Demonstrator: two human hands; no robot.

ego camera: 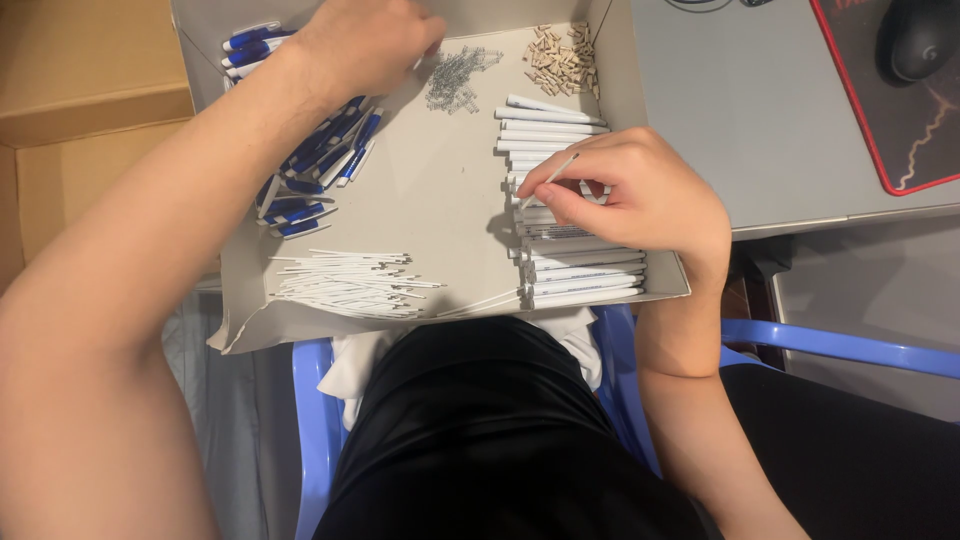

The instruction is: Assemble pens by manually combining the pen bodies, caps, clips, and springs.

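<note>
My right hand (640,195) pinches a thin white pen refill (552,177) between thumb and forefinger, above a row of white pen barrels (570,260) stacked at the right of a shallow cardboard tray (440,200). My left hand (365,40) reaches to the tray's far side, fingers curled beside a heap of small metal springs (458,75); whether it holds one is hidden. A bundle of white refills (345,283) lies at the tray's near left. Blue and white pen parts (315,165) are piled at the left.
Small tan plastic pieces (562,58) lie at the tray's far right. A grey desk (760,120) with a red-edged mouse mat (900,100) and a dark mouse (915,40) stands to the right. A brown cardboard box (80,90) is at the left. I sit on a blue plastic chair (830,345).
</note>
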